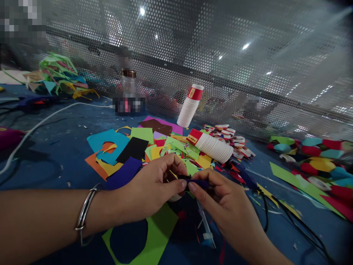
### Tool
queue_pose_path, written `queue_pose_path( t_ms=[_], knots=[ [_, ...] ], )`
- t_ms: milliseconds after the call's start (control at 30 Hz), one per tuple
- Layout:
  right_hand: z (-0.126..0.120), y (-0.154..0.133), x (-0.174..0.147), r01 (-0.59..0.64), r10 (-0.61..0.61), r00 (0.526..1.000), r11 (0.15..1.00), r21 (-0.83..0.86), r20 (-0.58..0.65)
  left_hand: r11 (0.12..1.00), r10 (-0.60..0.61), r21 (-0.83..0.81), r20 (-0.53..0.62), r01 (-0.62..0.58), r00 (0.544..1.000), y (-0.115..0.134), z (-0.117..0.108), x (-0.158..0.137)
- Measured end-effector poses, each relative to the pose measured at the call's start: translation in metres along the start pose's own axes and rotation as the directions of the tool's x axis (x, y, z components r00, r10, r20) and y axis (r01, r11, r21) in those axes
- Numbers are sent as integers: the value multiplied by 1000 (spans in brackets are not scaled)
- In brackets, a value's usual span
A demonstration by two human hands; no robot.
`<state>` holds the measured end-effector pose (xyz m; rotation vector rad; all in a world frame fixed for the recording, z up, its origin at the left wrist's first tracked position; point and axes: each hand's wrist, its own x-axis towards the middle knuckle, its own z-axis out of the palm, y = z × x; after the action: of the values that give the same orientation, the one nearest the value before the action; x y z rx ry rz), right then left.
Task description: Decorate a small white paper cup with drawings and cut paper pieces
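My left hand (153, 187), a metal bangle on its wrist, is closed in a pinch at the middle of the table. Facing it, my right hand (226, 198) pinches the other end of a small dark blue paper piece (200, 183). Both thumbs press on this piece, and the fingers hide part of it. A white rounded edge (175, 198) shows under my left fingers; what it belongs to is mostly hidden. Below the hands lie a green sheet (162, 228) with a large round cutout and a clear stick (205, 224).
Beyond my hands are coloured paper scraps (132, 149), a standing stack of paper cups (189, 108) and a lying stack (216, 147). A blue glue gun (246, 178) with a black cord lies right. A white cable (41, 123) crosses the left. Perforated metal (165, 48) borders the back.
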<state>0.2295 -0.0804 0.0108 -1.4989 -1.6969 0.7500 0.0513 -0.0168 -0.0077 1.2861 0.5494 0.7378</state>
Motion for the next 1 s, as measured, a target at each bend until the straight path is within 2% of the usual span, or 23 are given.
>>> queue_pose_path(
  t_ms=[400,667,867,1000],
  knots=[
    [-1,-8,0,12,-11,1000,999,-46,4,986,42,162,38,-47,998,1,-2,-1],
    [1,0,-2,-22,22,1000,999,39,5,990,32,137,5,-32,999,5,-2,-2],
    [0,1,-2,-22,21,1000,999,49,22,998,-40,44,-34,42,999,6,-3,1],
    [0,2,-3,-33,33,999,999,7,9,994,5,110,-35,-2,999,7,-4,0]
  ],
)
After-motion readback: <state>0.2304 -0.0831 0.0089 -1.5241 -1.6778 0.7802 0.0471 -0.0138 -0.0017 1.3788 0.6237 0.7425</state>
